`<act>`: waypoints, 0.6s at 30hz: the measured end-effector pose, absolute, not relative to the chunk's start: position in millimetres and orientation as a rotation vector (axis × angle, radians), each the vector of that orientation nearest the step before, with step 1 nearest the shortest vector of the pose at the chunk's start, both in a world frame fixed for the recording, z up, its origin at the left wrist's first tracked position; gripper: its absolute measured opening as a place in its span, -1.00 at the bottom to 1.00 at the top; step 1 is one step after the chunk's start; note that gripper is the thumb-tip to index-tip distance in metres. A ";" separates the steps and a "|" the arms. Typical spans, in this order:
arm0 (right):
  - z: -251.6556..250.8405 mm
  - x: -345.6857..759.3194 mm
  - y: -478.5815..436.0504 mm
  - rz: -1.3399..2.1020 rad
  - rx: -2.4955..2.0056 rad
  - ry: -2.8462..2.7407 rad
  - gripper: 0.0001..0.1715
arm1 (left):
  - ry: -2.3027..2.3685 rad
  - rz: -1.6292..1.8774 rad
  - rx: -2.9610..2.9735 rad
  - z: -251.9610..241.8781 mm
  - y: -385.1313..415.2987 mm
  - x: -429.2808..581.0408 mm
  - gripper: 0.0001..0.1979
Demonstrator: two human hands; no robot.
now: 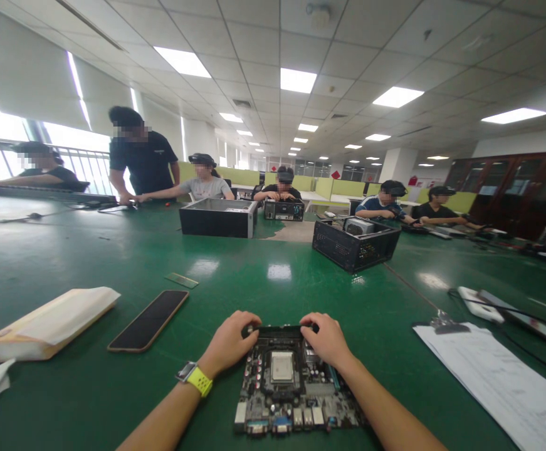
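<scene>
A motherboard point(310, 391) lies flat on the green table right in front of me, its ports turned toward me. A bare silver processor point(282, 367) sits in its socket. At the board's far left corner, my left hand point(234, 335) has its fingers curled over the edge and its thumb bent in. My right hand point(325, 338) grips the far edge in the same way, at the right. Between the two hands runs a dark strip point(279, 333) along that edge; whether it is slots or a memory stick I cannot make out. My fingertips are partly hidden.
Left lie a phone point(149, 321), a small green strip point(181, 280) and a tissue pack point(49, 322). Right are a clipboard with papers point(503, 376) and cables. Beyond stand an open computer case point(356, 243) and a black case point(218, 218). Several people work around the table.
</scene>
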State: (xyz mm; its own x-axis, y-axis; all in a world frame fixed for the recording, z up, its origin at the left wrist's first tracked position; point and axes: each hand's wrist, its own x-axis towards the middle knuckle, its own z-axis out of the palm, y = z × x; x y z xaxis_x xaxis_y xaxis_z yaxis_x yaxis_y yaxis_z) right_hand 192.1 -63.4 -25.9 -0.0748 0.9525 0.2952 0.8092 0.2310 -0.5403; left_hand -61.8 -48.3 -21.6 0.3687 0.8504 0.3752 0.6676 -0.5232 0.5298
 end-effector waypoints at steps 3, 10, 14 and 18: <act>-25.4 191.9 -63.6 0.318 -1.618 -1.914 -0.79 | 1.332 0.913 2.353 -21.6 -48.3 -62.2 -0.81; -26.6 192.0 -64.0 0.322 -1.592 -1.905 -0.80 | 1.314 0.919 2.375 -21.3 -48.0 -62.3 -0.82; -25.9 192.1 -63.7 0.331 -1.602 -1.911 -0.79 | 1.313 0.911 2.377 -20.3 -48.6 -61.9 -0.83; -25.3 191.9 -64.0 0.325 -1.608 -1.915 -0.80 | 1.310 0.899 2.379 -19.7 -49.8 -62.1 -0.83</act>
